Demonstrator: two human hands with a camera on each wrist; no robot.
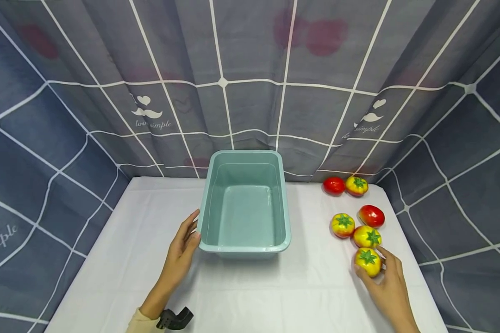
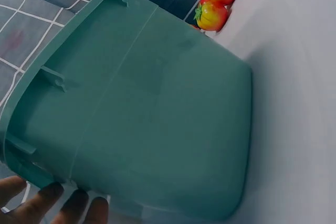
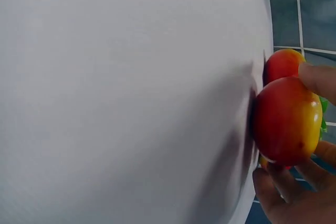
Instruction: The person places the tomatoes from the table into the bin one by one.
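Your left hand (image 1: 182, 247) is resting with straight fingers against the near left corner of the empty teal tub (image 1: 245, 243), mid-bench. At the right, your right hand (image 1: 385, 282) is curling around the nearest toy tomato (image 1: 368, 262); it's probably light and smooth, so keep cupping its sides.

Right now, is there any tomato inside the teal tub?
No: in the head view the teal tub is empty, and all six tomatoes lie on the white table to its right.
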